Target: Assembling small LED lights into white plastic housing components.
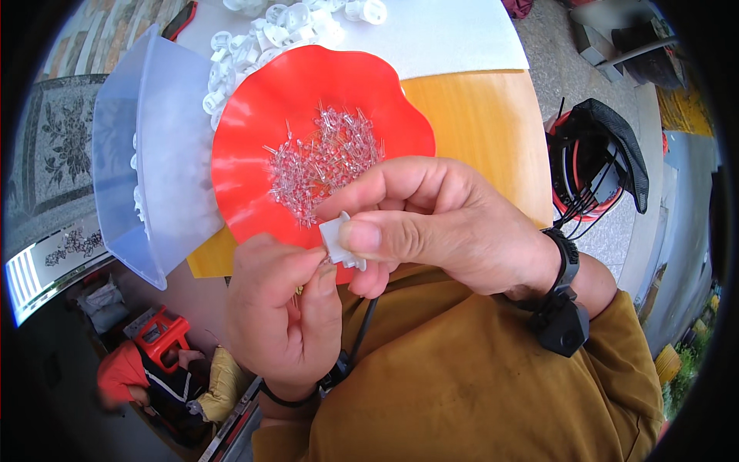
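Observation:
My right hand [454,223] pinches a small white plastic fitting [336,237] between thumb and fingers. Close against its left side, my left hand [281,308] has thumb and forefinger pressed together on a tiny clear LED, whose thin wire legs show below the fingertips. The LED's head is mostly hidden where the two hands meet. Both hands are over the near rim of a wavy-edged red bowl [250,127], which holds a heap of clear LEDs [327,158] with metal legs.
Many white plastic fittings [269,35] lie behind the bowl on a white sheet [462,38] over the wooden table [485,115]. A translucent bin [165,146] stands at left. Beyond the table's right side is a black-and-red object with cords [589,165]. Another person [127,377] is at lower left.

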`<move>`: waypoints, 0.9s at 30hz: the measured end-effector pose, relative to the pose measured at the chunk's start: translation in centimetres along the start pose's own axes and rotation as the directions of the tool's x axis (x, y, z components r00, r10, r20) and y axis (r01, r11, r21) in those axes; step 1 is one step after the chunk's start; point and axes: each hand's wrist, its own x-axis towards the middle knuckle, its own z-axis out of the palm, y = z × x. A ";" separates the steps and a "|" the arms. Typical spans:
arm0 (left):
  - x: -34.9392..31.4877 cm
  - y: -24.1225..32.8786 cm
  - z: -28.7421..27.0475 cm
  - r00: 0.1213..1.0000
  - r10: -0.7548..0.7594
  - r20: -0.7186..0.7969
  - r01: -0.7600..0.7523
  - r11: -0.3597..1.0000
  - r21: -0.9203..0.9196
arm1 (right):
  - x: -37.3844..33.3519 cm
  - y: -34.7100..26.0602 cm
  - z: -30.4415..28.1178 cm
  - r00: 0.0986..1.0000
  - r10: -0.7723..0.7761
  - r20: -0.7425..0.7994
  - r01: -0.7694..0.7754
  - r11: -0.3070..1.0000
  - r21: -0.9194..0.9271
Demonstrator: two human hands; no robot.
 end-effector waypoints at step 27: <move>1.5 -0.1 -0.1 0.981 0.119 0.156 -0.179 0.872 0.456 | -0.4 0.5 0.3 0.994 0.098 -0.040 -0.090 0.983 0.158</move>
